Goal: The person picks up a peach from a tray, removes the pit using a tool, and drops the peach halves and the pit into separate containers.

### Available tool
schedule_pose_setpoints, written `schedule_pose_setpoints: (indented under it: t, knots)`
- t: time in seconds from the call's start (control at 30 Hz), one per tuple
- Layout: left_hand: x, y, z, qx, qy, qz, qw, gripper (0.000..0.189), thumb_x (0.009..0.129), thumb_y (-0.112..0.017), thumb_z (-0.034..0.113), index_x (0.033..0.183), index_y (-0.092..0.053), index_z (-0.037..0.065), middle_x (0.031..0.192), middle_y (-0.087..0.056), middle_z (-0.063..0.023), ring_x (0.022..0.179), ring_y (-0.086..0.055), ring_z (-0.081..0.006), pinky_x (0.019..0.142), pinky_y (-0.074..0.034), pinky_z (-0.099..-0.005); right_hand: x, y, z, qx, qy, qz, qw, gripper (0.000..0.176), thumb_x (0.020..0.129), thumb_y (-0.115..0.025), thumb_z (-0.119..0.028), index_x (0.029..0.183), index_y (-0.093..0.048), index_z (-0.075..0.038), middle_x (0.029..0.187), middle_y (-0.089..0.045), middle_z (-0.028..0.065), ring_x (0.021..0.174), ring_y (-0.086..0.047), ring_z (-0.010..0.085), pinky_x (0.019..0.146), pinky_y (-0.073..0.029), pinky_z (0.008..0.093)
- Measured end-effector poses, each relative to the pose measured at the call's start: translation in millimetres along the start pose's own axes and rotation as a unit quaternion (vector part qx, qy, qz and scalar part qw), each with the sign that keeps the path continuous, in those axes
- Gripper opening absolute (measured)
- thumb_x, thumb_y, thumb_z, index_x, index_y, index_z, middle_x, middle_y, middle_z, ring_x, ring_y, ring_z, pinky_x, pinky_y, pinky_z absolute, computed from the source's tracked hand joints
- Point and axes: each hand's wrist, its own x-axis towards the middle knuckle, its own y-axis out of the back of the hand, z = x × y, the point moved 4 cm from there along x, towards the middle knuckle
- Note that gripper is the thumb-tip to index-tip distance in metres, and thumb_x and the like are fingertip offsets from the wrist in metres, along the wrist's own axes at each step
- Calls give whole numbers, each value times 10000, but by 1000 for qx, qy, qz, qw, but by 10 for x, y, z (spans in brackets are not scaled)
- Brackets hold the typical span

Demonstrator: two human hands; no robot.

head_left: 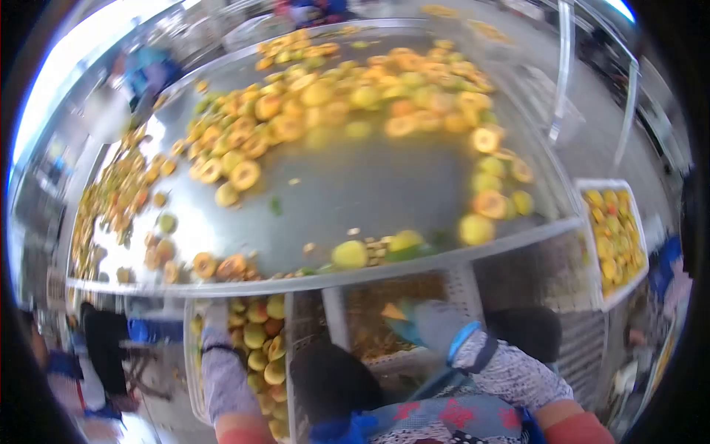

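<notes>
My right hand, in a grey glove with a blue cuff, is low at the centre right, over a crate below the table edge. Its fingers are closed round a small orange piece, perhaps fruit. Over the left side of a white crate of yellow-green fruit hangs my left hand; its fingers are blurred and partly hidden below the table edge. Halved and whole yellow fruit lie heaped across the metal table.
A white basket of yellow fruit stands to the right of the table. Metal poles rise at the upper right. Other people are at the upper left and both sides. Pits and a leaf lie near the table's front rim.
</notes>
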Motion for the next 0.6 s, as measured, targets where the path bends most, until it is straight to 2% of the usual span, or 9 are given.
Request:
schedule_pose_setpoints:
  t: [0.07,0.17,0.23,0.3,0.4,0.43,0.47,0.53,0.6]
  knots:
    - [-210,386,11,-180,67,194,962,515,1048,-441,313,1486,-398,47,1510,-436,-159,1411,-358,-327,1173,-269,-512,-83,157,-30,44,7,8,999,396,973,-598,-430,1120,-657,-67,989,-712,217,910,-687,411,798,-521,517]
    - [-947,1395,611,-425,12,390,817,447,1048,-493,236,1421,-470,-9,1432,-520,-171,1333,-478,-303,1136,-373,-449,-207,236,137,117,2,-5,993,410,981,-576,-436,1138,-644,-63,1018,-715,209,945,-686,405,833,-520,506]
    - [-1329,1934,1297,-521,-100,330,781,402,1048,-528,184,1378,-518,-45,1381,-575,-179,1281,-558,-288,1111,-442,-408,-266,261,175,122,1,-34,992,424,987,-560,-444,1151,-633,-59,1032,-717,205,966,-684,402,852,-517,499]
    - [-1616,2262,2185,-578,-231,131,772,381,1043,-525,156,1370,-530,-38,1318,-612,-141,1241,-569,-241,1070,-459,-373,-356,347,160,77,14,-74,994,440,988,-550,-453,1163,-629,-57,1027,-717,205,974,-684,400,857,-517,496]
    - [-2259,2533,3770,-478,-453,-134,740,360,934,-694,229,1249,-649,59,1213,-665,-101,1080,-643,-180,907,-532,-338,-410,261,247,79,26,-58,995,415,972,-564,-439,1126,-630,-59,991,-717,212,950,-689,398,853,-520,500]
    - [-2396,2405,4207,-456,-521,-101,715,414,872,-764,263,1223,-672,65,1142,-692,-120,971,-691,-232,862,-557,-350,-429,254,284,79,35,-51,995,409,969,-567,-435,1118,-631,-60,984,-718,213,946,-690,398,853,-521,502]
    - [-2638,2398,4593,-378,-553,-119,732,450,926,-706,220,1321,-605,31,1239,-682,-153,1149,-656,-206,953,-522,-343,-454,242,320,78,59,-5,995,379,962,-573,-424,1067,-630,-64,948,-719,203,893,-700,391,809,-533,509]
    - [-2933,2279,5176,-348,-599,-67,718,545,887,-727,340,1309,-602,18,1236,-677,-199,1150,-663,-306,975,-516,-393,-494,274,363,98,48,8,994,337,958,-593,-367,1071,-646,-55,972,-723,201,924,-702,387,821,-529,506]
    - [-3013,1910,5577,-249,-564,-160,771,631,833,-745,410,1299,-597,10,1213,-681,-212,1128,-652,-379,986,-505,-425,-537,286,419,114,57,33,991,312,952,-606,-332,1074,-657,-49,988,-725,199,939,-704,385,828,-529,501]
